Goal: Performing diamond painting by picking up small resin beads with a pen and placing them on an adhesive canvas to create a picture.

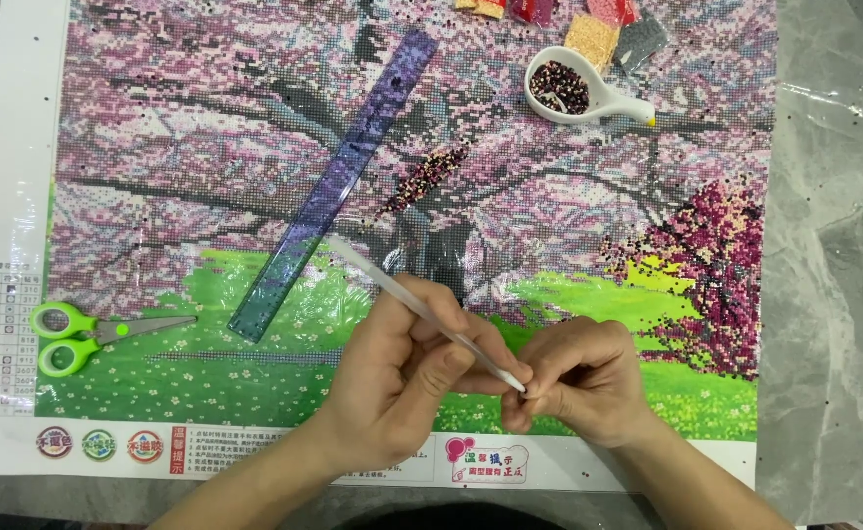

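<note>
Head view, straight down, seemingly close overhead.

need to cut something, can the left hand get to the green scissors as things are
Probably yes: the scissors lie in the open on the canvas, nothing between. But the left hand holds the white pen, so it must free up first.

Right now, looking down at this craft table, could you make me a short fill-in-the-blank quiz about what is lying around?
1. The left hand holds a thin white ____ whose tip meets the right hand.
2. The scissors have ____ handles.
3. The small white tray holds dark ____.
4. The see-through purple ____ lies slanted across the canvas.

Missing words: pen; green; beads; ruler
</note>
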